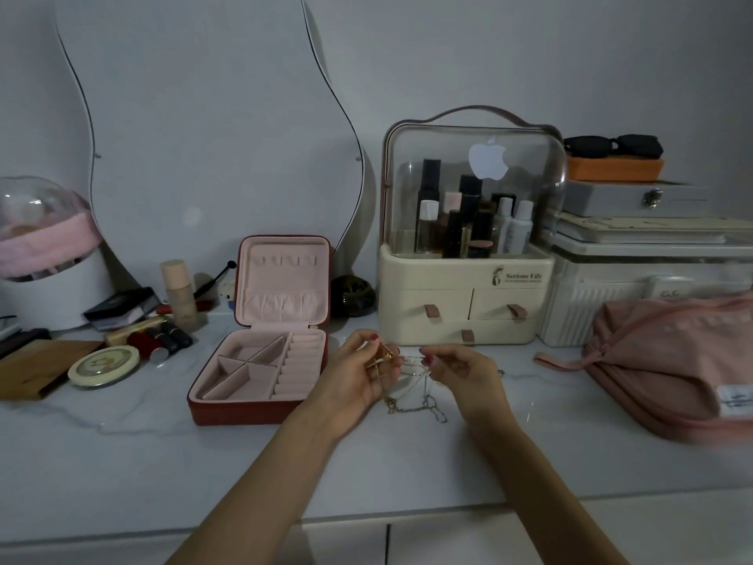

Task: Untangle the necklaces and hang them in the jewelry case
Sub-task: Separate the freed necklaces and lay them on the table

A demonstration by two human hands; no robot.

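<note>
Untangling step: left hand (358, 375) and right hand (460, 373) each pinch the thin tangled gold and silver chain necklaces (411, 395) at frame centre, lower loops on the white countertop (122, 462). Next, tease strands apart, then hook one in the open red jewelry case with pink lining (265, 332), centre-left.

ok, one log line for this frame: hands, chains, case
left hand: pinching necklaces | right hand: pinching same tangle | necklaces: still tangled, trailing onto counter | jewelry case: open, hooks bare

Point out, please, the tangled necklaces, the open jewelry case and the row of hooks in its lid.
tangled necklaces (415, 403): head view, on the chain loops hanging below the hands.
jewelry case (260, 413): head view, on its red front wall.
row of hooks (284, 261): head view, on the middle hooks.
</note>
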